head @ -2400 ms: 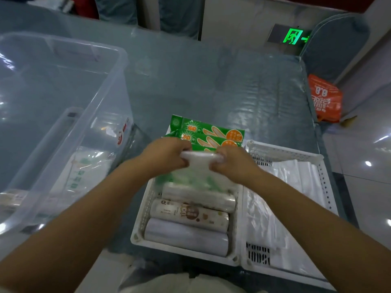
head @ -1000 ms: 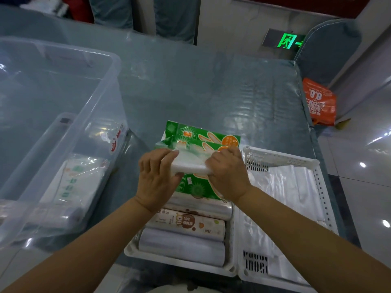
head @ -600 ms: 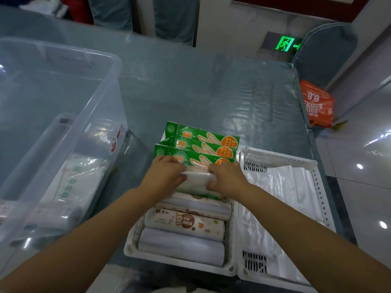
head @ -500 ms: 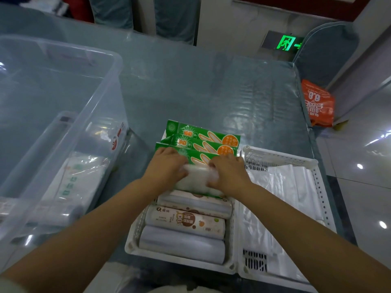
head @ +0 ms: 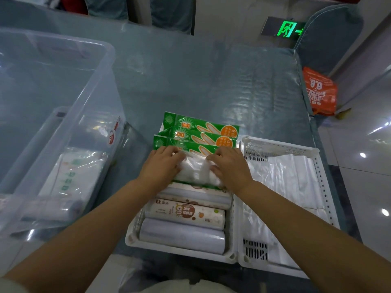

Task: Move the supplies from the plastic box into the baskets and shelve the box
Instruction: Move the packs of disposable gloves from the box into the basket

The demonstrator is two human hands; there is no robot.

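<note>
Lower centre: white slotted plastic basket (head: 135, 237) holds three film rolls (head: 184, 214). Mid-frame — left hand (head: 160, 166) and right hand (head: 230, 166), fingers fairly flat, press a clear plastic packet (head: 196, 172) into it. Behind, three green glove packs (head: 201, 132). Far left — clear plastic box (head: 99, 96).

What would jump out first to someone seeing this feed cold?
Both hands, left and right, pressing a white plastic pack into the left white basket, between the green packets and the rolls. At far left, the clear plastic box still holds supplies.
</note>
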